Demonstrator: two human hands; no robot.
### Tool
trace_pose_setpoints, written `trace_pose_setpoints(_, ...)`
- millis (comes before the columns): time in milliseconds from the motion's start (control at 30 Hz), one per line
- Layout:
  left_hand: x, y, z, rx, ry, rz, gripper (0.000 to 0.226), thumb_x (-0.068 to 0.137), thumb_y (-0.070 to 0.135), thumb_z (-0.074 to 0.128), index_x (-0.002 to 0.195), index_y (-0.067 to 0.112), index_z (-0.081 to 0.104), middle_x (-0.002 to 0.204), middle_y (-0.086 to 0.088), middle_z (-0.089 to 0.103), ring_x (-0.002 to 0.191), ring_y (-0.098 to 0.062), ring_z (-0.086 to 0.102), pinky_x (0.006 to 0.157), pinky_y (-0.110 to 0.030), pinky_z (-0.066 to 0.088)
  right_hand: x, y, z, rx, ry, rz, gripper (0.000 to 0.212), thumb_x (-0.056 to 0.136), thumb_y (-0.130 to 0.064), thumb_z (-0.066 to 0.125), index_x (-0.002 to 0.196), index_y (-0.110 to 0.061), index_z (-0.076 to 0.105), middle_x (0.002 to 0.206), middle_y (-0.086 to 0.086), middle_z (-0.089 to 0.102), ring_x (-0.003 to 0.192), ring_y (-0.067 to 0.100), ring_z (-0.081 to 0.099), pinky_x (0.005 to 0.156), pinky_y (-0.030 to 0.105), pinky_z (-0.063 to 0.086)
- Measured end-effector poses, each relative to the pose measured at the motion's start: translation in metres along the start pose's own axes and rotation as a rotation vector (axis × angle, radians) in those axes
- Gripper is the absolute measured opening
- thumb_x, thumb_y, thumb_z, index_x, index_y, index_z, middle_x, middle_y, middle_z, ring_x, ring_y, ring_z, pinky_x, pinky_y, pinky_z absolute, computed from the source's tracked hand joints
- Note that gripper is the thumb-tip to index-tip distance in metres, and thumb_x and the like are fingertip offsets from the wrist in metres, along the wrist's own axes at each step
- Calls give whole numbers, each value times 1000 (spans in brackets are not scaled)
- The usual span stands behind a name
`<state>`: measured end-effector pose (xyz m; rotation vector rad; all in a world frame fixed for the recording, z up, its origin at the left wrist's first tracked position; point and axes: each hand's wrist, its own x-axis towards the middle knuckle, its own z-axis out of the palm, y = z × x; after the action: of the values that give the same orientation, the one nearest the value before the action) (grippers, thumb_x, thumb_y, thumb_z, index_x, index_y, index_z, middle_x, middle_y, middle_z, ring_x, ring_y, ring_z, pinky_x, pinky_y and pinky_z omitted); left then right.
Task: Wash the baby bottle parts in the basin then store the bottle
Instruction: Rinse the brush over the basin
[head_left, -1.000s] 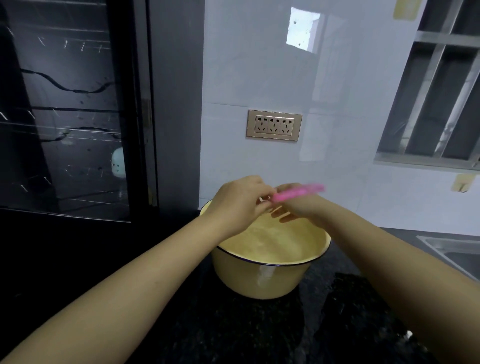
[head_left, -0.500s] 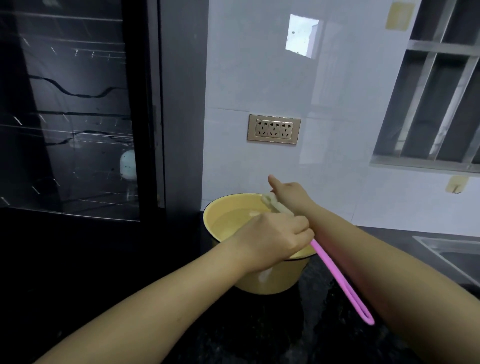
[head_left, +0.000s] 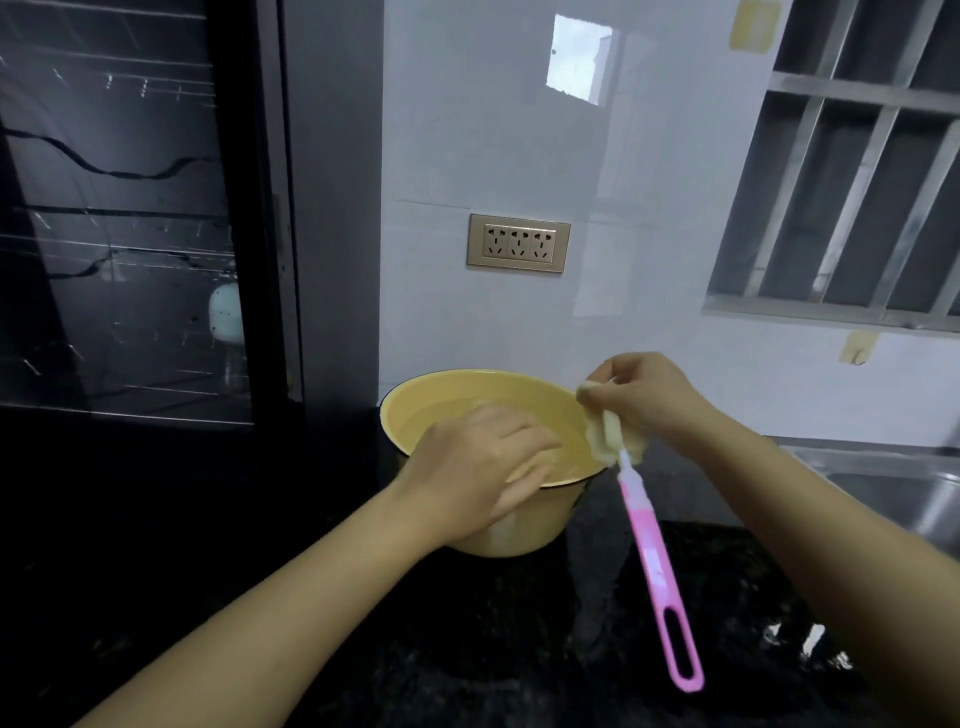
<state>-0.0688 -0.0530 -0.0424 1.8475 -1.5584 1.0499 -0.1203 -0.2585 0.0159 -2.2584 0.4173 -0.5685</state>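
Between a dark glass-fronted cabinet (head_left: 130, 208) and a steel sink (head_left: 893, 488), the yellow basin (head_left: 467, 379) stands on a black speckled counter (head_left: 467, 649) under the left hand (head_left: 478, 467), whose fingers are loosely extended and close together, while the right hand (head_left: 649, 400) pinches the sponge head (head_left: 605, 436) of a pink bottle brush (head_left: 649, 551) at the basin's right rim.

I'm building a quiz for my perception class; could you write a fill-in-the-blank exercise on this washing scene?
1. The right hand pinches the brush by its sponge head, and its ____ handle hangs down.
2. The left hand reaches over the ____ basin.
3. The basin stands on a ____ countertop.
4. The metal sink lies to the basin's ____.
Missing words: pink; yellow; black; right.
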Motion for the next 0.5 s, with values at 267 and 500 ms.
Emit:
trace_pose_setpoints(267,-50,-7,-34,-20,38,-478,29,82,37,45,86,24,71,75,16,62,68,-9,58,61,-28,53,-38,54,-9,-174,79,76,7,79,-20,65,73,-17,68,70,-4,67,70,9,61,56,20,43)
trace_pose_setpoints(500,-79,-10,-43,-45,-80,-621,38,77,37,32,75,22,67,73,17,62,73,-9,58,64,-20,43,-51,95,23,-282,7,143,10,83,-21,63,78,-15,68,71,-7,64,74,11,59,57,21,40)
